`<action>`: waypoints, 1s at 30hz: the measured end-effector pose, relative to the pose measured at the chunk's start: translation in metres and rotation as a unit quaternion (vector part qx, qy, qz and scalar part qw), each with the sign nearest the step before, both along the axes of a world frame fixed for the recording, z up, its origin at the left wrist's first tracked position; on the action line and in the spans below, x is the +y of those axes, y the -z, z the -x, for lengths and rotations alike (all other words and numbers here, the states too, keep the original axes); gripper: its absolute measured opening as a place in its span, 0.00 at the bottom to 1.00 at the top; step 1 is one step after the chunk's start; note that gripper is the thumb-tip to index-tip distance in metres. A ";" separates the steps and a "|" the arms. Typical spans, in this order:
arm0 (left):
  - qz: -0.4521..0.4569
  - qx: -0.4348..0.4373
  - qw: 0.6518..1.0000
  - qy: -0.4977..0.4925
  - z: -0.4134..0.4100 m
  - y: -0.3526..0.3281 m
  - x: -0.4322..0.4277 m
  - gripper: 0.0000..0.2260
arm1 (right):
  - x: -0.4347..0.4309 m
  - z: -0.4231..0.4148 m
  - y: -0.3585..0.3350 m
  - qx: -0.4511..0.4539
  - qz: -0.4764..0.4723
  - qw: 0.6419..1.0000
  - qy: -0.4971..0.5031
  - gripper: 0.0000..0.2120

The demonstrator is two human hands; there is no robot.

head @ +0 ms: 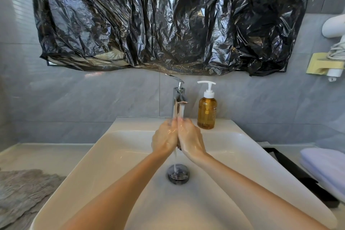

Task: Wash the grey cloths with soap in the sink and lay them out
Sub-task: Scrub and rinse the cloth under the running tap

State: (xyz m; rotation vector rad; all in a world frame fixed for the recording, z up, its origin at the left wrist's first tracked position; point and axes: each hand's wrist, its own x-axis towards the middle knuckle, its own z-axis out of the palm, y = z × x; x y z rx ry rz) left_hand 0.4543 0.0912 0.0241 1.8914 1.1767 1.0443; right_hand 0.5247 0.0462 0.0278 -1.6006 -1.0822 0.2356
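Note:
My left hand (164, 139) and my right hand (190, 139) are pressed palm to palm under the running water of the chrome tap (178, 97), above the white sink (115, 157). Both are wet, and I see no cloth between them. Water streams down to the metal drain (178, 173). An amber soap pump bottle (207, 110) stands on the sink's back ledge, just right of the tap. A grey cloth (22, 190) lies spread on the counter at the left.
Black plastic sheeting (168, 20) covers the mirror above the tap. At the right are a folded pale towel (324, 164) on a dark rack and a white wall-mounted device (334, 26) with a coiled cord.

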 end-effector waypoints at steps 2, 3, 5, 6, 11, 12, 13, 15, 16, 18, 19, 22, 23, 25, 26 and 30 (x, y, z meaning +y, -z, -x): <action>-0.016 0.021 1.000 -0.002 0.000 0.000 0.002 0.20 | -0.001 -0.002 -0.001 -0.003 0.013 1.000 -0.008 0.18; -0.032 0.032 0.999 -0.002 0.000 0.000 0.001 0.21 | -0.002 -0.005 -0.001 0.002 0.024 1.000 -0.016 0.18; -0.044 0.062 0.997 0.012 0.002 0.001 0.000 0.24 | -0.002 -0.011 0.001 -0.054 0.046 0.997 -0.012 0.19; -0.042 0.072 0.996 0.018 0.003 0.001 -0.001 0.25 | 0.000 -0.015 0.002 -0.128 0.060 0.990 0.002 0.19; -0.003 0.151 0.987 0.052 0.000 0.000 0.006 0.31 | -0.003 -0.025 0.002 -0.261 0.090 0.959 0.058 0.24; 0.008 0.164 0.984 0.068 0.000 0.000 0.006 0.30 | -0.004 -0.028 0.002 -0.223 0.125 0.966 0.045 0.24; 0.022 0.168 0.982 0.088 0.001 0.000 0.008 0.27 | -0.004 -0.030 0.004 -0.187 0.162 0.969 0.020 0.25; 0.073 0.147 0.977 0.135 0.004 0.001 0.009 0.22 | -0.004 -0.035 0.006 -0.094 0.209 0.972 -0.054 0.28; 0.102 0.133 0.974 0.151 0.007 0.001 0.009 0.20 | -0.004 -0.037 0.006 -0.037 0.208 0.974 -0.081 0.29; 0.129 0.131 0.971 0.154 0.012 0.003 0.011 0.19 | -0.005 -0.044 0.001 0.018 0.171 0.981 -0.088 0.25; 0.137 0.130 0.970 0.150 0.014 0.004 0.014 0.19 | -0.004 -0.048 -0.006 0.012 0.141 0.987 -0.076 0.22; 0.173 0.069 0.972 0.139 0.020 0.001 0.018 0.17 | 0.000 -0.058 -0.037 -0.053 0.073 0.995 -0.036 0.17; 0.187 0.036 0.972 0.137 0.020 -0.001 0.020 0.16 | 0.004 -0.061 -0.050 -0.079 0.072 0.994 -0.039 0.18; 0.200 -0.007 0.972 0.125 0.020 -0.002 0.024 0.18 | 0.009 -0.060 -0.075 -0.138 0.096 0.984 -0.065 0.23; 0.201 -0.024 0.972 0.117 0.019 -0.002 0.025 0.20 | 0.011 -0.058 -0.087 -0.174 0.116 0.975 -0.076 0.26; 0.202 -0.078 0.972 0.093 0.018 -0.003 0.032 0.20 | 0.020 -0.039 -0.119 -0.296 0.124 0.942 -0.098 0.38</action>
